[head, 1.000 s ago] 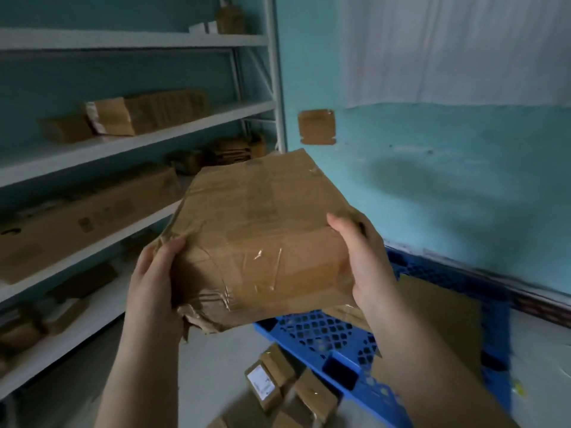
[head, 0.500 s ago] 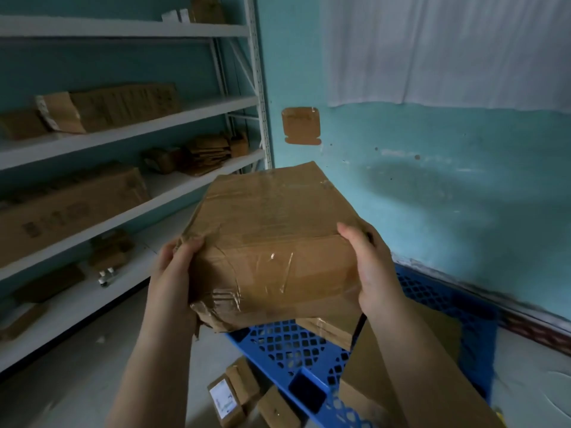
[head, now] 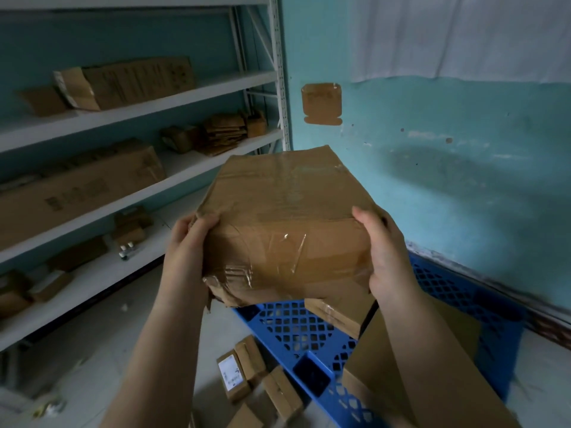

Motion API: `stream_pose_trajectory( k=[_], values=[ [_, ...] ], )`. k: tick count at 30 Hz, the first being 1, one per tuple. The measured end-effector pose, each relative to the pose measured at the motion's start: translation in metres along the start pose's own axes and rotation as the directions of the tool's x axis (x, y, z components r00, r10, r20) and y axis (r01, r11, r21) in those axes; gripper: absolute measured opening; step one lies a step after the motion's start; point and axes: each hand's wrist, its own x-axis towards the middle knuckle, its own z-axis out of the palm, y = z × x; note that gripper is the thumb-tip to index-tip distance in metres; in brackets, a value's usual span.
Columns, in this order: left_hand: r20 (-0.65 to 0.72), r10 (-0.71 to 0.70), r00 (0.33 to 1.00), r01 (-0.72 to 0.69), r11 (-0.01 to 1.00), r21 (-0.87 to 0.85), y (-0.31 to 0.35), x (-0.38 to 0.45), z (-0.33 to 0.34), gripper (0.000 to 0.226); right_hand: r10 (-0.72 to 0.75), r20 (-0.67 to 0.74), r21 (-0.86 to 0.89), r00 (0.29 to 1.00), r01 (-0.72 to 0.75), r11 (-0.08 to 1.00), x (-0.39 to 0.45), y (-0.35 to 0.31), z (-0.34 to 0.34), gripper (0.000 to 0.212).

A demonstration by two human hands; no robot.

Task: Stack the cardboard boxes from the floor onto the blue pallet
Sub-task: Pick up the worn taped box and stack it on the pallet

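Observation:
I hold a battered, tape-wrapped cardboard box [head: 287, 223] up in the air in front of me. My left hand [head: 188, 251] grips its torn left side and my right hand [head: 386, 257] grips its right side, thumb on the near face. Below the box lies the blue pallet [head: 296, 329] against the teal wall. On the pallet rest a small taped box [head: 340, 310] and a larger plain box [head: 411, 372] partly hidden by my right forearm. Several small boxes [head: 250, 378] lie on the floor by the pallet's near corner.
White metal shelving [head: 173, 193] runs along the left, loaded with long cartons and flattened cardboard. A teal wall [head: 463, 180] with a white curtain stands behind the pallet. Pale floor [head: 102, 350] shows between shelving and pallet.
The held box has shifted right and slightly lower, over the pallet. The view has swung right, so the shelves slide left and more of the pallet and its boxes shows.

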Motion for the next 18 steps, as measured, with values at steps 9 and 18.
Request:
stream_pose_trajectory(
  k=[9, 18],
  values=[
    [-0.038, -0.102, 0.994, 0.102, 0.995, 0.006, -0.043, 0.067, 0.006, 0.037, 0.050, -0.045, -0.076, 0.998, -0.054, 0.996, 0.060, 0.032, 0.019, 0.037],
    [-0.058, -0.193, 0.979, 0.193, 0.981, -0.003, -0.072, 0.145, -0.008, 0.064, 0.106, -0.028, -0.171, 0.994, -0.110, 0.979, 0.134, 0.067, 0.069, 0.019]
  ],
)
